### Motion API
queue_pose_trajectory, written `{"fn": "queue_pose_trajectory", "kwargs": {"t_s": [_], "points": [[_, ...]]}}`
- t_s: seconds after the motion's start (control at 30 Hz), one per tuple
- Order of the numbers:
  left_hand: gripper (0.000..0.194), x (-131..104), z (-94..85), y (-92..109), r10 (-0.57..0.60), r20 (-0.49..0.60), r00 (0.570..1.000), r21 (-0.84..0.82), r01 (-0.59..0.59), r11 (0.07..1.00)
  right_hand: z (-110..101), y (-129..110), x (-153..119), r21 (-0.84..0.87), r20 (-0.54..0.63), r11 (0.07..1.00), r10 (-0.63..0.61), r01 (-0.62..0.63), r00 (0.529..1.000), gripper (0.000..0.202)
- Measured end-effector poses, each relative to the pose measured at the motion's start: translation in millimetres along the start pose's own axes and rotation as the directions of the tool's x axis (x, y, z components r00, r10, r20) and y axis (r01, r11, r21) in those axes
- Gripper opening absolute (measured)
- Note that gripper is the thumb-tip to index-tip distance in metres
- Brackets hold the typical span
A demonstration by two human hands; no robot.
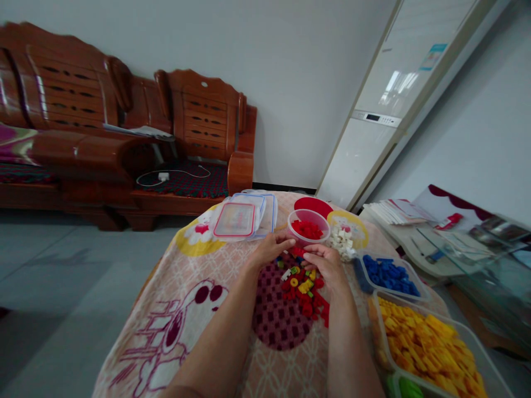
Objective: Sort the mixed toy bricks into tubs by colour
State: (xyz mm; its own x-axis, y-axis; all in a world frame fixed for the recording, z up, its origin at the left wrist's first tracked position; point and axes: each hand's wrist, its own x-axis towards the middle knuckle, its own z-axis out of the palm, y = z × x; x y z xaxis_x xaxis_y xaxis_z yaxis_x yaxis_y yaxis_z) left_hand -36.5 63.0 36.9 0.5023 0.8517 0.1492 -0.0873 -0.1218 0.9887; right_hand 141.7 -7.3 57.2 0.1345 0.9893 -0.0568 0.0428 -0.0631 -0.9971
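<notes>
A loose pile of small toy building bricks (307,298), mostly red with some yellow, green and white ones, lies on the cloth. My left hand (271,249) reaches over the pile's far left side, fingers stretched out toward the right. Facing it, my right hand (327,262) has its fingers apart, just above the bricks. Some red bricks (297,252) show between the two hands; neither hand visibly grips one. Right beyond my fingertips stands a clear round tub (307,239) with red bricks in it.
White bricks (342,242) lie right of the tub. Blue bricks (388,275) and yellow bricks (433,348) fill clear boxes on the right. Flat lids (234,219) lie at the back left, and a red round lid (312,206) behind the tub. A glass-topped stand (468,254) adjoins the right.
</notes>
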Motion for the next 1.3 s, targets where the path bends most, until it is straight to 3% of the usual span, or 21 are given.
{"fn": "queue_pose_trajectory", "kwargs": {"t_s": [0.13, 0.2, 0.3, 0.5, 0.57, 0.63, 0.73, 0.83, 1.0, 1.3], "points": [[0.031, 4.0, -0.7, -8.2, -0.051, -0.271, 0.961, 0.015, 0.057, 0.998, -2.9, -8.3, -2.0, 0.113, -0.026, 0.993, -0.022, 0.025, 0.999, 0.035], [0.026, 7.3, -2.2, -16.4, -0.107, -0.380, 0.919, 0.042, 0.133, 0.990, -2.1, -10.2, 0.2, 0.228, -0.137, 0.969, -0.066, 0.096, 0.988, 0.036], [0.021, 11.0, -4.3, -27.1, -0.152, -0.462, 0.874, 0.121, 0.232, 0.965, 0.1, -10.7, 4.9, 0.314, -0.297, 0.927, -0.110, 0.206, 0.948, 0.043], [0.017, 11.9, -3.9, -29.0, -0.164, -0.477, 0.863, 0.126, 0.252, 0.959, -5.6, -14.1, 2.7, 0.255, -0.346, 0.939, -0.132, 0.229, 0.929, 0.039], [0.016, 11.0, -3.3, -27.3, -0.173, -0.485, 0.857, 0.111, 0.257, 0.960, -13.6, -14.6, -0.5, 0.112, -0.295, 0.982, -0.112, 0.151, 0.949, 0.030], [0.016, 10.1, -2.9, -27.0, -0.171, -0.488, 0.856, 0.127, 0.264, 0.956, -23.7, -13.1, -3.0, -0.139, -0.226, 0.989, -0.073, 0.042, 0.971, 0.021], [0.017, 9.4, -3.0, -28.8, -0.159, -0.479, 0.863, 0.162, 0.265, 0.951, -37.2, -7.4, -4.5, -0.539, -0.130, 0.840, -0.012, -0.060, 0.991, 0.013], [0.016, 10.1, -3.4, -30.9, -0.160, -0.476, 0.865, 0.155, 0.262, 0.953, -42.2, -1.6, -4.8, -0.727, -0.051, 0.684, 0.032, -0.059, 0.998, 0.014], [0.017, 12.6, -4.7, -32.3, -0.169, -0.481, 0.860, 0.181, 0.286, 0.941, -34.7, 2.2, -7.2, -0.794, 0.002, 0.602, 0.131, -0.078, 0.991, 0.013], [0.018, 14.4, -6.9, -39.2, -0.143, -0.464, 0.874, 0.214, 0.267, 0.940, -32.4, -4.3, -14.2, -0.705, 0.050, 0.701, 0.201, -0.108, 0.978, 0.009]]}}
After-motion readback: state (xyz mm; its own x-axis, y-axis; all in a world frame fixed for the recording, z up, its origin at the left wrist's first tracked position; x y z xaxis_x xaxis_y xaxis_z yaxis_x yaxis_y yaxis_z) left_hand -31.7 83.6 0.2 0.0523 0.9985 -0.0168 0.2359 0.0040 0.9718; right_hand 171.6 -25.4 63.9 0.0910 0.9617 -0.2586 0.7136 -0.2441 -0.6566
